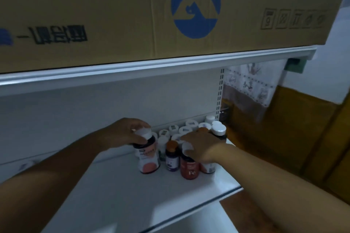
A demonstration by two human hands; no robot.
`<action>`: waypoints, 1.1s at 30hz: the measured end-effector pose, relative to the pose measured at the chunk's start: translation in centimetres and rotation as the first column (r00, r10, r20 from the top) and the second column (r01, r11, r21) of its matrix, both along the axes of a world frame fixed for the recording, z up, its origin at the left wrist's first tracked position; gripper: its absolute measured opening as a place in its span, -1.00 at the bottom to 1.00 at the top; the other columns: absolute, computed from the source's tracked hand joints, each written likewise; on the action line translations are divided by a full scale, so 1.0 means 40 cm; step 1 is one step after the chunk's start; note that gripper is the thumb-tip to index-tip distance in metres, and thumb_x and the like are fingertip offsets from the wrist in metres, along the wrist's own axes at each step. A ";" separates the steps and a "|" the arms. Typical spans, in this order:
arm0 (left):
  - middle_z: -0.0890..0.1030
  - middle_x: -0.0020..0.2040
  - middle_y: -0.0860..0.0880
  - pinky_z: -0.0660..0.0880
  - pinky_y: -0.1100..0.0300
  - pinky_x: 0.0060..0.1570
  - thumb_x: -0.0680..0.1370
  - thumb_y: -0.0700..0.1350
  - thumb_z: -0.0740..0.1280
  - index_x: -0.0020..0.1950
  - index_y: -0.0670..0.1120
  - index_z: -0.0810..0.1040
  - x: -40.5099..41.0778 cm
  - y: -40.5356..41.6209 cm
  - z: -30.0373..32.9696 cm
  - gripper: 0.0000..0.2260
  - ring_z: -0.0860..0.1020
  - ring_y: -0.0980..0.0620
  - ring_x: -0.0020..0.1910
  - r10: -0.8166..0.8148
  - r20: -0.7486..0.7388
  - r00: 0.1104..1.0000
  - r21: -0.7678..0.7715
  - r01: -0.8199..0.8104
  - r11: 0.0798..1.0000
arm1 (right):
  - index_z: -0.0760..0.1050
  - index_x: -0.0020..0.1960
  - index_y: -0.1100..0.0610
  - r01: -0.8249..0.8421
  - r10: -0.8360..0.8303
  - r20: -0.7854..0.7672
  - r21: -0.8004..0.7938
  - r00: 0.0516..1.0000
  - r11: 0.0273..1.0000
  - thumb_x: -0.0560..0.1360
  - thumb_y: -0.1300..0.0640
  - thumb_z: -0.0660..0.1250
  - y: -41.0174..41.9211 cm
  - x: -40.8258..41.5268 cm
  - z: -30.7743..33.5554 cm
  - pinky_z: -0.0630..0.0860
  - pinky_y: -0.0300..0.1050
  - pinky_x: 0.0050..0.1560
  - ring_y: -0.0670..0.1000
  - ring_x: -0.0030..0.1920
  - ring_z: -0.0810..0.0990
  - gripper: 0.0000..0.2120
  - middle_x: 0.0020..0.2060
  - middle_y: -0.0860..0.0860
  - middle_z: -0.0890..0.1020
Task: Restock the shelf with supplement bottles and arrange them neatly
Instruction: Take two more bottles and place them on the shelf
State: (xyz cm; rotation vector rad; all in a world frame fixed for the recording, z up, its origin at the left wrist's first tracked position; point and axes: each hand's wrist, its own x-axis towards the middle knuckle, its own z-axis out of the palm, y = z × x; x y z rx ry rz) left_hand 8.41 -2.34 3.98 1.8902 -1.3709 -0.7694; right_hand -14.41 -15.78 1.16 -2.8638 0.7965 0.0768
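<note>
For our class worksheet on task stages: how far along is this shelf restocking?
Done: a cluster of bottles already stands at the shelf's right end. In hand: the left hand grips the white-capped pink-label bottle; the right hand rests over the front bottles. Left: the shelf's left part stays bare.

Both bare forearms reach forward over the shelf [121, 191]. The left hand [126, 133] curls its fingers and thumb round the cap of a pink-labelled bottle [148, 154] near the shelf's back. The right hand [201, 146] lies palm-down on bottle tops just right of it, fingers loosely bent.
</note>
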 end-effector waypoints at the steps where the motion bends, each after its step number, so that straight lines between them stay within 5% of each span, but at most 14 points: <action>1: 0.59 0.14 -0.03 0.56 0.38 -0.18 0.36 -0.26 0.50 0.09 0.05 0.56 0.007 0.015 0.002 -0.62 0.57 0.11 -0.02 0.047 -0.058 0.997 0.000 -0.047 0.999 | 0.19 0.45 -0.06 -0.024 0.022 -0.044 -0.027 0.999 0.999 0.56 -0.08 0.14 0.004 0.008 -0.001 0.34 -0.06 0.26 0.14 0.34 0.36 -0.52 0.40 0.07 0.38; 4: 0.53 0.20 -0.07 0.59 0.31 -0.10 0.40 -0.29 0.46 0.14 0.01 0.53 0.021 0.062 0.008 -0.62 0.56 0.09 0.02 0.138 -0.154 0.978 -0.019 -0.143 0.990 | 0.27 0.40 0.05 -0.060 0.051 -0.103 -0.090 0.993 0.994 0.54 -0.08 0.18 0.013 0.024 0.009 0.35 -0.12 0.15 0.12 0.27 0.43 -0.53 0.32 0.11 0.45; 8: 0.49 0.22 -0.01 0.58 0.30 -0.05 0.47 -0.31 0.38 0.13 0.03 0.52 0.041 0.121 0.017 -0.67 0.53 0.16 0.04 0.189 -0.205 0.960 -0.016 -0.197 0.980 | 0.27 0.41 0.09 -0.078 0.084 -0.100 0.065 0.991 0.995 0.53 0.01 0.25 0.014 0.031 -0.005 0.42 -0.11 0.17 0.11 0.26 0.45 -0.51 0.33 0.11 0.43; 13: 0.47 0.30 -0.03 0.51 0.06 0.12 0.52 -0.19 0.34 0.30 -0.01 0.46 0.040 0.174 0.021 -0.64 0.50 -0.04 0.21 0.325 -0.237 0.915 0.017 -0.331 0.944 | 0.26 0.38 -0.05 -0.135 0.117 0.090 0.235 0.989 0.962 0.53 0.00 0.22 0.015 0.040 -0.055 0.33 -0.18 0.09 0.08 0.25 0.41 -0.57 0.27 0.02 0.42; 17: 0.47 0.31 -0.05 0.54 0.10 0.07 0.54 -0.17 0.31 0.37 -0.07 0.42 0.020 0.227 0.024 -0.61 0.47 -0.04 0.26 0.397 -0.239 0.886 0.021 -0.404 0.914 | 0.35 0.17 -0.05 -0.099 -0.004 0.266 0.372 0.964 0.923 0.43 -0.03 0.37 0.023 0.056 -0.084 0.41 -0.20 0.05 -0.02 0.10 0.48 -0.64 0.07 -0.05 0.48; 24: 0.45 0.32 -0.06 0.50 0.09 0.11 0.53 -0.21 0.32 0.39 -0.06 0.38 0.004 0.357 0.023 -0.57 0.47 -0.08 0.25 0.541 -0.262 0.799 0.043 -0.550 0.834 | 0.53 0.11 0.05 -0.192 0.111 0.306 0.250 0.946 0.949 0.37 -0.11 0.42 0.069 0.105 -0.020 0.47 -0.16 0.02 0.01 0.04 0.55 -0.61 0.07 -0.01 0.61; 30: 0.56 0.19 -0.13 0.52 0.04 0.08 0.46 -0.30 0.37 0.15 -0.05 0.49 -0.018 0.455 0.000 -0.70 0.53 -0.12 0.17 0.639 -0.253 0.726 0.027 -0.655 0.755 | 0.59 -0.06 -0.05 -0.337 0.164 0.436 0.356 0.885 0.872 0.19 -0.23 0.47 0.092 0.157 0.028 0.55 -0.09 0.02 -0.09 -0.06 0.60 -0.59 -0.05 -0.12 0.64; 33: 0.58 0.17 -0.13 0.54 0.04 0.08 0.34 -0.21 0.42 0.10 0.00 0.53 -0.029 0.507 0.014 -0.65 0.55 -0.10 0.14 0.656 -0.246 0.714 0.020 -0.673 0.740 | 0.61 -0.02 0.11 -0.443 0.196 0.485 0.470 0.852 0.763 0.35 -0.01 0.49 0.157 0.205 0.055 0.54 -0.09 -0.02 -0.06 -0.10 0.61 -0.72 -0.08 -0.02 0.66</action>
